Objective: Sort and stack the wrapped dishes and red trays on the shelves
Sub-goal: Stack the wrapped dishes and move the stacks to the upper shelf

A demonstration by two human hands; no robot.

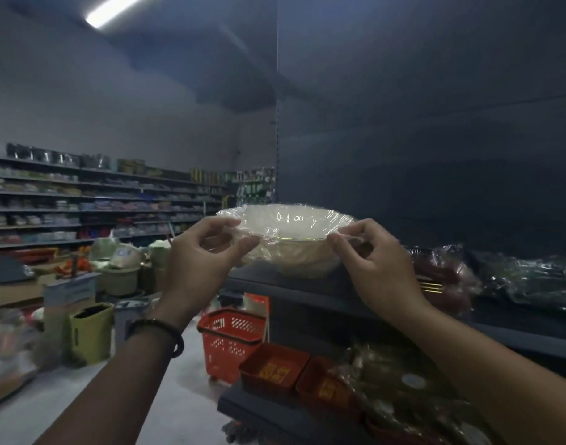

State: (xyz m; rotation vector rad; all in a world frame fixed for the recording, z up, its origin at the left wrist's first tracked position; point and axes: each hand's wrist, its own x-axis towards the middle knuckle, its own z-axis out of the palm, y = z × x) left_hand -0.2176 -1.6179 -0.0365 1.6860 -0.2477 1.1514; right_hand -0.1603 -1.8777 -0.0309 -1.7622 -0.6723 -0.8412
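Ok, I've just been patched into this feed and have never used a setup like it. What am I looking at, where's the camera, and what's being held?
There is no machine here. One camera sits on a person's head, looking forward and down, so the two arms reaching in are theirs. The left hand, with a dark bracelet at its wrist, and the right hand each pinch the rim of a pale bowl wrapped in clear film. The bowl is at the front edge of a dark shelf; I cannot tell whether it rests on it or hangs just above. Further right on that shelf lie dark red wrapped dishes. On the lower shelf sit two red trays beside more wrapped goods. A red basket stands on the floor behind.
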